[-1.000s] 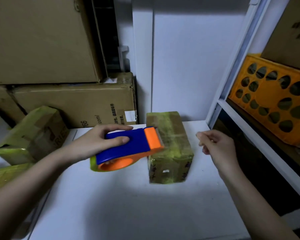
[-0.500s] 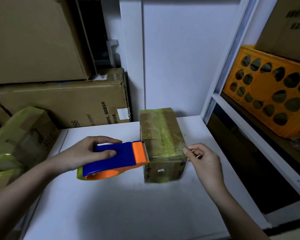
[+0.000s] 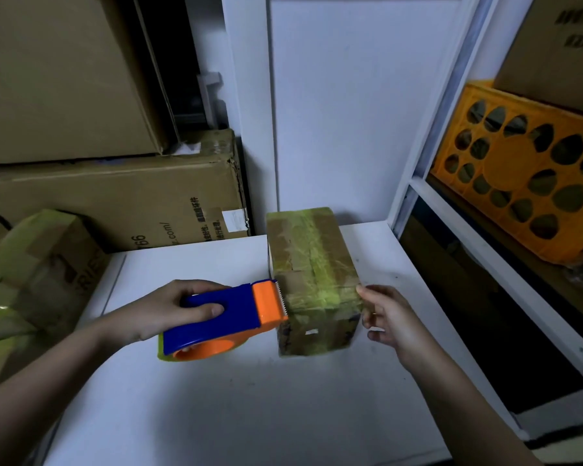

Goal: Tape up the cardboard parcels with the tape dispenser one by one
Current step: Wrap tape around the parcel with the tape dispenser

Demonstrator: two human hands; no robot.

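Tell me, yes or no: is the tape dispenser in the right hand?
No, the left hand grips the dispenser, while the right hand touches the parcel.

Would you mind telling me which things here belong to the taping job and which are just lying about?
In use: tape dispenser gripped by the left hand; taped parcel steadied by the right hand; white table.

Lying about: orange crate; large cardboard boxes; green-taped parcel at left.
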